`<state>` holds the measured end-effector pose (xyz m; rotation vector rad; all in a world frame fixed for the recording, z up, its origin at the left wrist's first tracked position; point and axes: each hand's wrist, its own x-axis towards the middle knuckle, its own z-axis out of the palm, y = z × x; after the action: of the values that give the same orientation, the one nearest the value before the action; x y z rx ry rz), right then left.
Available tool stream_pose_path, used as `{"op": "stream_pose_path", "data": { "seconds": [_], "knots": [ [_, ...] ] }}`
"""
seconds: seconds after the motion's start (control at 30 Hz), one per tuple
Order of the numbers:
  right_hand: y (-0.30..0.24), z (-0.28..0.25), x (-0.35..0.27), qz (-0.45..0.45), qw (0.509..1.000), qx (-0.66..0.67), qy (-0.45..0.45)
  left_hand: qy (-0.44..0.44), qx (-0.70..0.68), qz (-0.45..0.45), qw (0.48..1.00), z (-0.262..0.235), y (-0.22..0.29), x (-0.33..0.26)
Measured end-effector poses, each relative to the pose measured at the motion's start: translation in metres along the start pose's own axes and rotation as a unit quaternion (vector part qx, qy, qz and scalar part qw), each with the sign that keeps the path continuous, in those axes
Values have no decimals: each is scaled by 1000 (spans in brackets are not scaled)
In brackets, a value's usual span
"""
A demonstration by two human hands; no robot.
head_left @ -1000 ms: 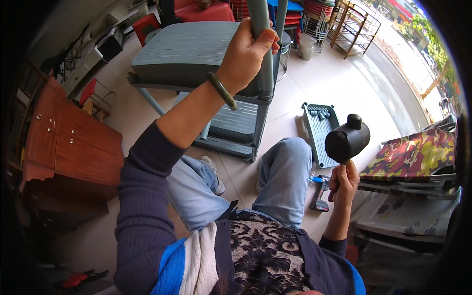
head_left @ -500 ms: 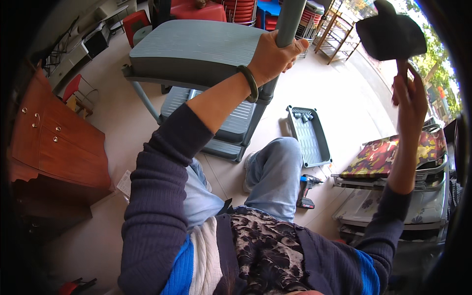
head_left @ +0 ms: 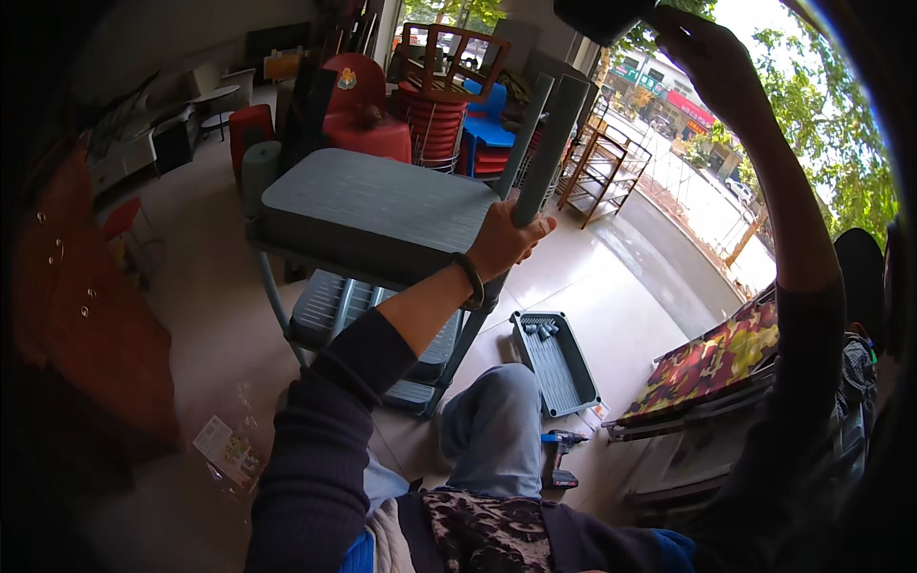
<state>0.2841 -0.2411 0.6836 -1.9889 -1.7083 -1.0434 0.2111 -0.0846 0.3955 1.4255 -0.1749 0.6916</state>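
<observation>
My left hand (head_left: 511, 239) is wrapped around an upright grey-green tube (head_left: 556, 143) at the near right corner of a plastic shelf rack. The rack's top shelf (head_left: 382, 191) is a ribbed grey tray turned flat side up, with more trays below it. High at the top right, my right hand (head_left: 702, 40) grips a mallet with a dark head (head_left: 604, 15). The mallet is raised above the tube, apart from it, and the upper edge of the picture cuts off part of its head. Shadow hides much of its handle.
On the floor by my knee lie a loose grey tray (head_left: 565, 372) with several short tube pieces (head_left: 543, 330) and a cordless drill (head_left: 561, 463). Printed paper (head_left: 227, 452) lies left. A camouflage folding bed (head_left: 712, 368) stands right, a wooden cabinet (head_left: 91, 325) left, stacked red chairs (head_left: 430, 124) behind.
The mallet in my right hand has gone up and to the left, toward the tube's top. My left hand keeps its hold. The view has tilted upward, showing more of the street.
</observation>
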Motion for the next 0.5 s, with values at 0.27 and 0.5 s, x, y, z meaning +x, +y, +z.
{"op": "stream_pose_path", "data": {
  "seconds": [0.27,0.5],
  "knots": [
    [-26,-20,15,74,993,-51,83,-18,-14,-14,1000,9,-9,1],
    [-61,-8,-10,191,974,-94,-82,-2,36,-12,999,-15,-19,-9]
  ]
}}
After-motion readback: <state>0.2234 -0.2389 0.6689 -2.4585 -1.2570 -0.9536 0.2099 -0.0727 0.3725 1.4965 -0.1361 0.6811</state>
